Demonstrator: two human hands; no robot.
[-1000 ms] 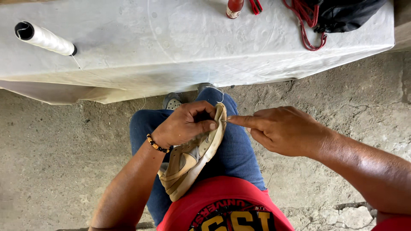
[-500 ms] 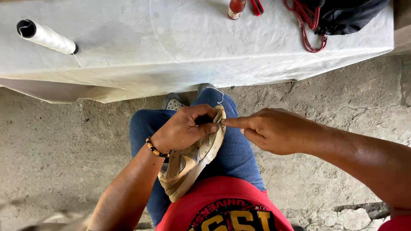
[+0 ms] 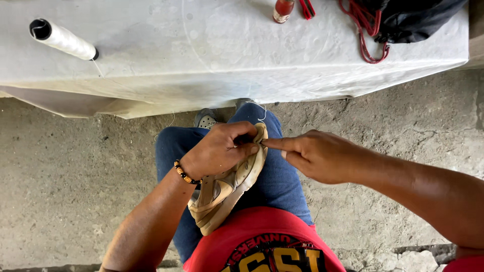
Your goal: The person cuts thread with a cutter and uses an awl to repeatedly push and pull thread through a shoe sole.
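A beige shoe [image 3: 227, 194] lies sole-outward on my lap, across my blue jeans [image 3: 275, 184]. My left hand [image 3: 219, 151], with a beaded bracelet on the wrist, grips the shoe near its toe end. My right hand [image 3: 315, 155] pinches at the toe's edge, thumb and forefinger tips pressed together right against my left thumb. What the fingertips pinch is too small to see. A thin white thread [image 3: 262, 112] curls just above the toe.
A table under a white cloth [image 3: 227, 55] stands in front of my knees. On it lie a spool of white thread [image 3: 63, 39] at the left, a small red bottle [image 3: 283, 10], a red cord [image 3: 365, 30] and a black bag [image 3: 413, 17]. Rough concrete floor [image 3: 65, 181] lies around.
My right hand has drawn in to the left until its fingertips meet the shoe's toe. The left hand keeps its grip and the shoe has barely shifted.
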